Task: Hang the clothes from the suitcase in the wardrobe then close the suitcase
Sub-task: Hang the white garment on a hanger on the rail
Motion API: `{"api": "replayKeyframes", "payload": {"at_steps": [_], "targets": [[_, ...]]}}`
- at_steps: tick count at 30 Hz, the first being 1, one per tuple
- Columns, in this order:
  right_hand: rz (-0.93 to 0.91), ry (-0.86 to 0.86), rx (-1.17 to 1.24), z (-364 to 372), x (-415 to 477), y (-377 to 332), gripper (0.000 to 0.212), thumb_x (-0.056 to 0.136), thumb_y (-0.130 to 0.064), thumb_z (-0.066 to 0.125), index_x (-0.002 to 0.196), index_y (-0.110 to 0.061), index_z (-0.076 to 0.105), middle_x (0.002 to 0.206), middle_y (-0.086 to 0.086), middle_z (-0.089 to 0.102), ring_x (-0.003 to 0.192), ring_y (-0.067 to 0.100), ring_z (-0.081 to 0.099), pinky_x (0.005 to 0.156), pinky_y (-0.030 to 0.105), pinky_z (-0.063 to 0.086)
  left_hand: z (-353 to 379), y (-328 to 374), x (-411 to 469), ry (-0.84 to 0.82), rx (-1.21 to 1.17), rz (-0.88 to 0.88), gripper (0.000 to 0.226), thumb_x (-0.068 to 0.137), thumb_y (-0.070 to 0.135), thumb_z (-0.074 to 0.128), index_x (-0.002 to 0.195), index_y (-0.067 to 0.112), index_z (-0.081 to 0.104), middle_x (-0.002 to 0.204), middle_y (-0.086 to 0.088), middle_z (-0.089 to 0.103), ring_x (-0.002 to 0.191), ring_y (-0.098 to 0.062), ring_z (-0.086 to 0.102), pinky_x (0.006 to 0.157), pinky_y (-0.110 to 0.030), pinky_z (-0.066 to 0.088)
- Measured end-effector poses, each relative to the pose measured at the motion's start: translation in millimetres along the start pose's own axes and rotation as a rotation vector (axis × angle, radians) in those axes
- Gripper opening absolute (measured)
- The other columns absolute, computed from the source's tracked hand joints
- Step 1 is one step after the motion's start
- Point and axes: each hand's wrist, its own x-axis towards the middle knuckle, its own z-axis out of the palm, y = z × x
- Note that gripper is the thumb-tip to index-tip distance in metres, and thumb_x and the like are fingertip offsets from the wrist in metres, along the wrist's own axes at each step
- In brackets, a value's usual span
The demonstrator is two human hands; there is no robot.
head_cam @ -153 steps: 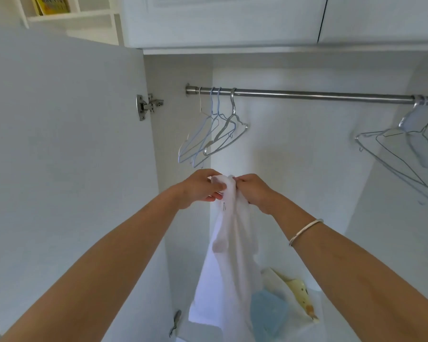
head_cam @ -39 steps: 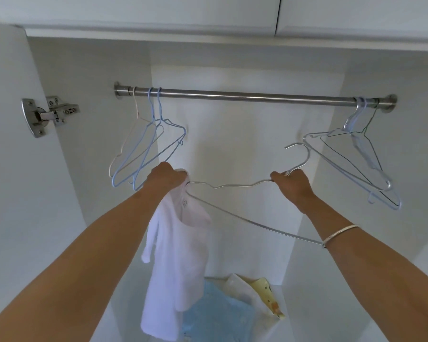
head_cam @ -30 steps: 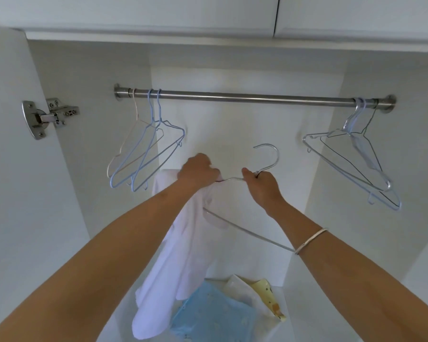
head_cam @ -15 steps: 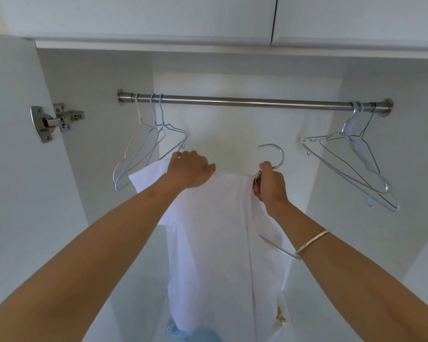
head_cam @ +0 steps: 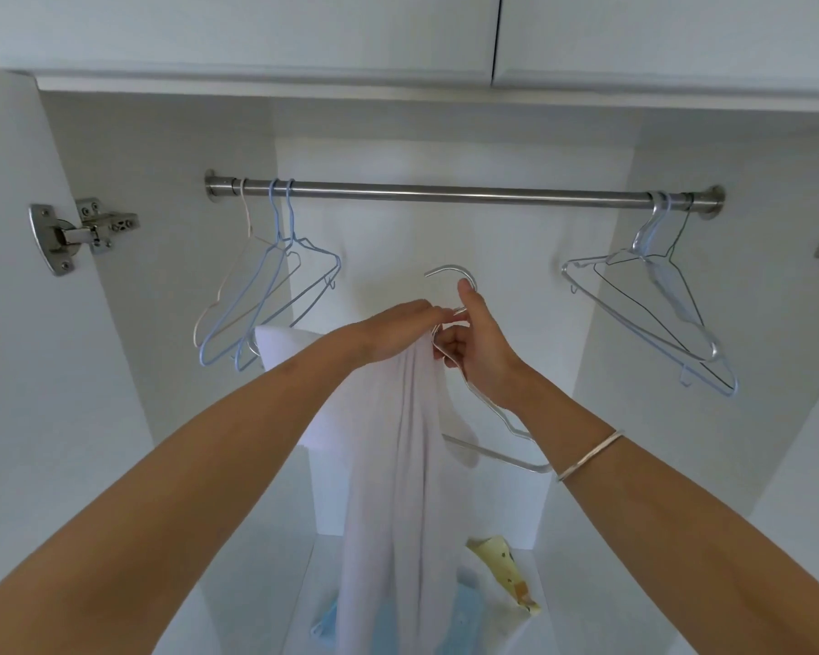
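Forearms reach up into the open wardrobe, a thin bangle (head_cam: 587, 456) on the right wrist. Below them, on the wardrobe floor (head_cam: 582, 602), lie a blue cloth (head_cam: 464, 626) and a yellow patterned cloth (head_cam: 507, 569). The suitcase is out of view.

The white garment (head_cam: 398, 465) hangs in a long, limp fall. It looks light and soft, with no stiffness of its own, so it will likely slide off bare wire unless spread over both shoulders. The left hand (head_cam: 393, 333) pinches its bunched top edge right against the neck of the wire hanger (head_cam: 502, 455). The right hand (head_cam: 481, 342) curls round that neck, thumb up along the hook. The hanger's right shoulder and lower bar show bare. The wire is thin and springy, so the neck seems the best hold.

Beyond, the rod (head_cam: 445, 193) carries empty hangers (head_cam: 266, 300) at its left end and more hangers (head_cam: 658, 295) at its right end, with free rod between.
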Motion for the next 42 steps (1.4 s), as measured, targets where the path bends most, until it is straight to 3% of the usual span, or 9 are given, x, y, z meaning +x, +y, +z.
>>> {"api": "replayKeyframes", "payload": {"at_steps": [3,6,10,13,19,25,33,36,42], "targets": [[-0.006,-0.023,-0.148,-18,1,1,0.054,0.089,-0.065,0.040,0.099,-0.014,0.055,0.075,0.006,0.064,0.076,0.021,0.060,0.074,0.031,0.044,-4,-6,-5,-0.011,0.072,-0.029,0.033,0.093,0.047,0.048,0.099,0.016,0.057,0.109,0.000,0.058,0.106,-0.017,0.051,0.084,-0.030,0.036],[0.021,0.140,-0.199,-45,5,7,0.055,0.092,-0.063,0.038,0.105,-0.014,0.058,0.083,0.007,0.065,0.079,0.019,0.060,0.077,0.032,0.043,-9,-18,-3,0.235,0.050,-0.078,0.024,0.092,0.040,0.055,0.079,0.020,0.053,0.086,0.002,0.054,0.087,-0.018,0.050,0.070,-0.027,0.036],[0.077,0.489,-0.231,-74,15,34,0.017,0.098,-0.021,0.045,0.092,-0.008,0.054,0.074,0.005,0.056,0.068,0.017,0.052,0.060,0.023,0.040,-11,-31,2,0.409,-0.038,-0.148,0.029,0.092,0.025,0.046,0.065,0.019,0.038,0.066,0.001,0.041,0.069,-0.020,0.040,0.057,-0.027,0.028],[0.137,0.672,-0.336,-84,18,52,0.029,0.093,-0.005,0.037,0.066,-0.016,0.033,0.067,0.000,0.037,0.060,0.015,0.035,0.050,0.023,0.029,-7,-30,4,0.439,0.020,-0.191,0.027,0.093,0.022,0.040,0.067,0.017,0.036,0.067,0.000,0.041,0.067,-0.020,0.039,0.057,-0.029,0.028],[0.509,0.221,-0.399,-60,1,83,0.014,0.096,-0.017,0.047,0.104,-0.005,0.051,0.079,0.007,0.052,0.063,0.016,0.052,0.062,0.027,0.043,-1,-16,5,0.458,-0.082,-0.076,0.024,0.095,0.024,0.039,0.073,0.014,0.042,0.068,0.001,0.042,0.067,-0.018,0.040,0.061,-0.029,0.031],[0.522,0.116,-0.216,-32,9,98,0.031,0.098,-0.027,0.050,0.116,-0.003,0.050,0.087,0.011,0.056,0.068,0.021,0.060,0.059,0.027,0.048,-4,1,4,0.458,-0.097,0.082,0.025,0.093,0.024,0.046,0.087,0.003,0.059,0.075,-0.003,0.048,0.069,-0.016,0.042,0.059,-0.027,0.031],[0.517,0.159,-0.190,-37,14,103,0.009,0.094,-0.019,0.051,0.089,-0.011,0.054,0.068,0.002,0.046,0.057,0.012,0.040,0.052,0.021,0.035,-22,-30,2,0.489,-0.186,-0.018,0.015,0.092,0.023,0.048,0.079,0.015,0.052,0.078,-0.005,0.046,0.072,-0.015,0.042,0.060,-0.025,0.031],[0.490,0.236,0.006,-47,16,95,0.012,0.092,-0.017,0.055,0.080,-0.013,0.054,0.068,0.003,0.049,0.058,0.014,0.044,0.047,0.021,0.040,-27,-47,0,0.501,-0.156,-0.074,0.029,0.090,0.023,0.053,0.065,0.016,0.040,0.065,0.001,0.038,0.062,-0.014,0.037,0.057,-0.026,0.027],[0.607,0.258,0.420,-72,18,70,0.015,0.087,-0.016,0.062,0.075,-0.015,0.054,0.064,-0.002,0.049,0.057,0.012,0.044,0.049,0.018,0.035,-31,-67,-2,0.440,-0.210,-0.107,0.033,0.087,0.043,0.064,0.078,0.014,0.051,0.074,-0.003,0.045,0.069,-0.016,0.044,0.061,-0.025,0.033]]}}
